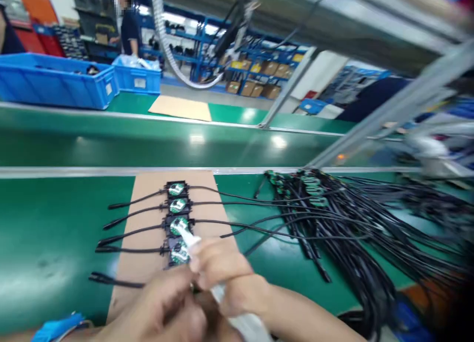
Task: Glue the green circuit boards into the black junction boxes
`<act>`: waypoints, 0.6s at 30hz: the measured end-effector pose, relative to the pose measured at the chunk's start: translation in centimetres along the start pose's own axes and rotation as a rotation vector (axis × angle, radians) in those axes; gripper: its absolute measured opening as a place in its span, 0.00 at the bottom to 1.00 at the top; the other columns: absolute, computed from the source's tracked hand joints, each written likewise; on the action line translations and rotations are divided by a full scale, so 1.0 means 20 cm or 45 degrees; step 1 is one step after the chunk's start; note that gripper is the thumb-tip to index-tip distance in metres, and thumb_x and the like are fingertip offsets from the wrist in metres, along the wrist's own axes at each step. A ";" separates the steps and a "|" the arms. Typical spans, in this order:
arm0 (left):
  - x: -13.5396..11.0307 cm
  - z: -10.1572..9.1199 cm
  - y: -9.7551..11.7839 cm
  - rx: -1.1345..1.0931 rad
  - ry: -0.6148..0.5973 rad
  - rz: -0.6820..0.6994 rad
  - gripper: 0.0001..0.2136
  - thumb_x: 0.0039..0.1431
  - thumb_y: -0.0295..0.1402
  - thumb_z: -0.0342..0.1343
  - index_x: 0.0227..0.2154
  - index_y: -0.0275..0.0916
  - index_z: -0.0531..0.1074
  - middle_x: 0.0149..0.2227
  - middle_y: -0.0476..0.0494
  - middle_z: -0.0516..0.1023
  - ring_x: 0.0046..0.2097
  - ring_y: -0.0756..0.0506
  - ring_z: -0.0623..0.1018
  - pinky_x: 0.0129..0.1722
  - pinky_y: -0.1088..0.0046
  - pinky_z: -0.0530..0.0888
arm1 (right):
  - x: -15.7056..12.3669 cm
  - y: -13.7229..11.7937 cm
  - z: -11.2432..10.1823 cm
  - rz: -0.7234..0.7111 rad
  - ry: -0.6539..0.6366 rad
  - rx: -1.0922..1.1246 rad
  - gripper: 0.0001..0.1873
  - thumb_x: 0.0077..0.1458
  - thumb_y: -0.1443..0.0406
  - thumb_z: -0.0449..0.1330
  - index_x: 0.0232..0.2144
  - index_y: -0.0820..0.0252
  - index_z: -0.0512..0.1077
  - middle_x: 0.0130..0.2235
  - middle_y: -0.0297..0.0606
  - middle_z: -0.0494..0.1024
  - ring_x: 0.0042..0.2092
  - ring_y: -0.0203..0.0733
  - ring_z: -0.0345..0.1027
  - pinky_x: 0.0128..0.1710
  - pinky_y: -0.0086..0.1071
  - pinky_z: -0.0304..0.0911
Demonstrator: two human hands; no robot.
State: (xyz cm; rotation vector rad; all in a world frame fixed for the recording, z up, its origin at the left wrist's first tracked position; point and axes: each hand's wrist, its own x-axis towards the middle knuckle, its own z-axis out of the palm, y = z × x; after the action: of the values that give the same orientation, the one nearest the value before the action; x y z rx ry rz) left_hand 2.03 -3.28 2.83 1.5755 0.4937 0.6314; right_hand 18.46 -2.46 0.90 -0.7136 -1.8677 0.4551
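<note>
My right hand (225,265) is closed around a white tube (247,326) with a narrow nozzle (188,237). Its tip points at a round green circuit board (178,225); whether it touches cannot be told. That board sits in a black holder, in a column with others: an upper board (176,189), a second board (177,205) and a lower board (179,253). Black cables (142,229) run out from both sides. Close by, my blurred left hand (166,302) has curled fingers, its grip hidden. A black cable (118,281) runs under or into it.
A cardboard sheet (128,273) lies beneath the boards on the green table (55,223). Many black cables with boards (326,233) are heaped at right. Slanted metal posts (340,134) rise behind. Blue bins (55,80) stand across the bench; a person (129,30) is beyond.
</note>
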 end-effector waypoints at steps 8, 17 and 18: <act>0.33 -0.13 -0.05 -0.146 0.595 -0.265 0.16 0.48 0.44 0.64 0.32 0.37 0.72 0.22 0.52 0.70 0.23 0.51 0.69 0.22 0.79 0.66 | 0.13 -0.06 -0.13 0.212 0.215 -0.309 0.21 0.48 0.60 0.58 0.44 0.59 0.62 0.38 0.42 0.72 0.47 0.49 0.67 0.47 0.44 0.65; 0.44 -0.19 -0.05 0.450 0.333 -0.129 0.16 0.62 0.40 0.50 0.48 0.35 0.69 0.42 0.41 0.77 0.38 0.47 0.76 0.37 0.71 0.73 | 0.33 0.52 -0.51 0.759 0.009 -0.381 0.09 0.60 0.64 0.57 0.41 0.64 0.71 0.38 0.37 0.76 0.38 0.37 0.71 0.39 0.34 0.68; 0.40 -0.20 -0.04 0.547 0.333 -0.140 0.15 0.62 0.39 0.50 0.48 0.36 0.69 0.43 0.41 0.77 0.39 0.46 0.76 0.38 0.70 0.73 | 0.35 0.61 -0.57 0.773 0.027 -0.422 0.12 0.62 0.61 0.56 0.44 0.64 0.70 0.43 0.39 0.74 0.40 0.39 0.71 0.41 0.38 0.69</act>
State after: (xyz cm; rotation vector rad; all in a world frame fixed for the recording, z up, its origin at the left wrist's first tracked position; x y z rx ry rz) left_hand 5.36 4.99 3.14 1.8605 0.9554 0.6810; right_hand 30.17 11.15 2.94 -1.5185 -1.7002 0.5165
